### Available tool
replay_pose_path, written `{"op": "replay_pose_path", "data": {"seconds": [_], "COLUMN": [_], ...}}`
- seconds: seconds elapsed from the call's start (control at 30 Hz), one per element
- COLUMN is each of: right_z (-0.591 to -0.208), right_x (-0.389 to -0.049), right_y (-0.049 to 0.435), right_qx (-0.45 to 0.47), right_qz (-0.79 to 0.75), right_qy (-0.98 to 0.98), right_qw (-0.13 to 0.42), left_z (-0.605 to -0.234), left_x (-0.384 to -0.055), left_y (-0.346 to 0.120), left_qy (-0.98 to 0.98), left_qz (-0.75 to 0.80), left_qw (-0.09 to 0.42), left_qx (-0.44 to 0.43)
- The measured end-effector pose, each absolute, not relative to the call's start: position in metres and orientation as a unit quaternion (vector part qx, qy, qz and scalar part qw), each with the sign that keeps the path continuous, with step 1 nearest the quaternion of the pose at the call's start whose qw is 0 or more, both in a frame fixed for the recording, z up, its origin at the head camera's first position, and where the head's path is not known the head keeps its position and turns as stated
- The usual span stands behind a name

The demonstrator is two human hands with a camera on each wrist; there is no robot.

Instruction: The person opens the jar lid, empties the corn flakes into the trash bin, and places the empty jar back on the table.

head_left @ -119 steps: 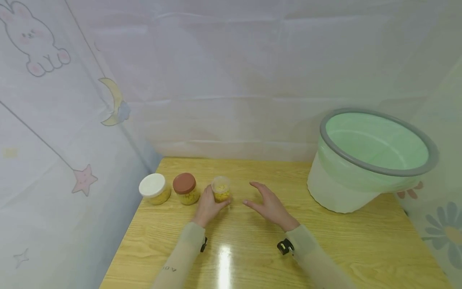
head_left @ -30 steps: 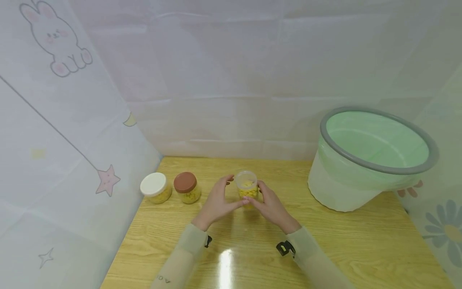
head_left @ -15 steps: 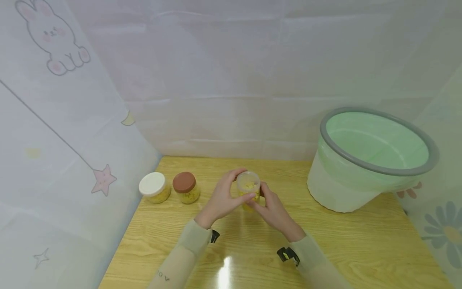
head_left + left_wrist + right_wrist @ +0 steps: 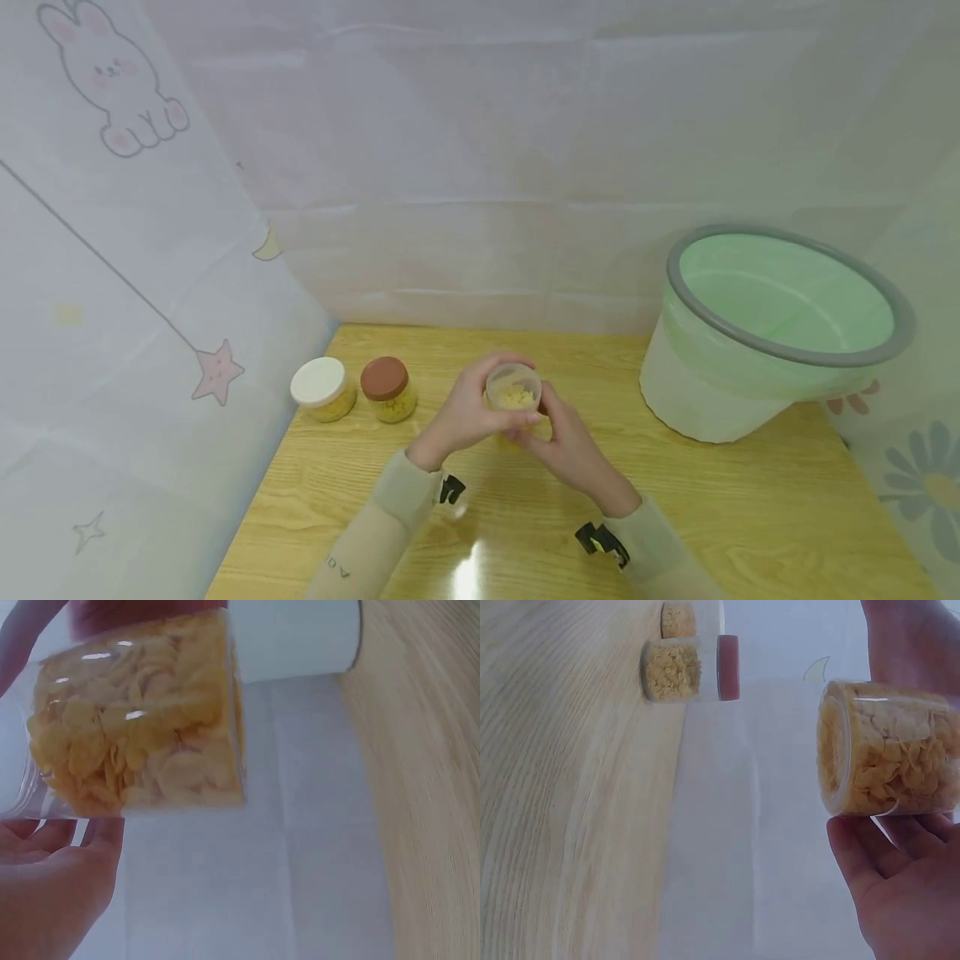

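Note:
Between both hands is a clear jar [image 4: 514,387] of yellow flakes, raised off the table in the wrist views. My left hand [image 4: 472,406] curls round its upper part, thumb across the near side. The right hand [image 4: 568,442] grips the jar's side lower down, partly behind the left thumb. In the left wrist view the flakes press against the jar's clear wall [image 4: 142,720], and its pale top end lies at the left edge. The right wrist view shows the jar's round base [image 4: 831,750] free of the hands, with right fingers [image 4: 870,855] along the side.
On the wooden table [image 4: 337,508], to the left, stand a red-brown-lidded jar [image 4: 386,390] and a white-lidded jar [image 4: 322,390], both holding yellow flakes. A large pale green and white bucket [image 4: 705,392] with a grey rim stands on the right. Patterned cloth hangs behind.
The jar has moved right from beside the red-brown-lidded one, and the right hand has joined the left on it. Lately it has been raised, its top turning towards the head camera.

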State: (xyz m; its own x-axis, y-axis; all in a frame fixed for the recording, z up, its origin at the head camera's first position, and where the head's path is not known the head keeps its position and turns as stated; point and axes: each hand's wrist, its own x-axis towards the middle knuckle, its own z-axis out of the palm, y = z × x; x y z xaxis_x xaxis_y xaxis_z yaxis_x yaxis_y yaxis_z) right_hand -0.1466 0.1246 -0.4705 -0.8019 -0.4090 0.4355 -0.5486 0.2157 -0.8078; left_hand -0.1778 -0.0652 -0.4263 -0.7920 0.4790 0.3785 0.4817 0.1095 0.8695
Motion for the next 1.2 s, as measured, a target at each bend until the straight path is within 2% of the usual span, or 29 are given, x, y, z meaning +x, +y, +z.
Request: {"op": "replay_pose_path", "data": {"seconds": [0.23,0.5,0.7,0.87,1.03,1.2], "right_z": [-0.470,-0.470,-0.468,-0.471,-0.476,-0.473], "right_x": [-0.144,-0.139,-0.134,-0.131,-0.133,-0.131], "right_y": [0.126,0.122,0.120,0.120,0.119,0.114], "right_qx": [0.329,0.353,0.355,0.327,0.322,0.299], "right_qz": [0.568,0.600,0.609,0.599,0.574,0.560], "right_qy": [-0.752,-0.718,-0.709,-0.729,-0.745,-0.759], "right_qw": [0.047,0.018,0.019,0.046,0.112,0.142], "left_z": [-0.417,-0.411,-0.409,-0.410,-0.415,-0.419], "left_x": [-0.167,-0.156,-0.149,-0.145,-0.143,-0.141], "left_y": [-0.061,-0.057,-0.052,-0.047,-0.041,-0.038], "left_qy": [-0.712,-0.713,-0.707,-0.710,-0.706,-0.698], "left_qz": [-0.598,-0.592,-0.604,-0.607,-0.611,-0.619], "left_qw": [0.003,-0.018,-0.021,-0.005,0.042,0.078], "left_qx": [-0.368,-0.375,-0.366,-0.358,-0.357,-0.353]}}
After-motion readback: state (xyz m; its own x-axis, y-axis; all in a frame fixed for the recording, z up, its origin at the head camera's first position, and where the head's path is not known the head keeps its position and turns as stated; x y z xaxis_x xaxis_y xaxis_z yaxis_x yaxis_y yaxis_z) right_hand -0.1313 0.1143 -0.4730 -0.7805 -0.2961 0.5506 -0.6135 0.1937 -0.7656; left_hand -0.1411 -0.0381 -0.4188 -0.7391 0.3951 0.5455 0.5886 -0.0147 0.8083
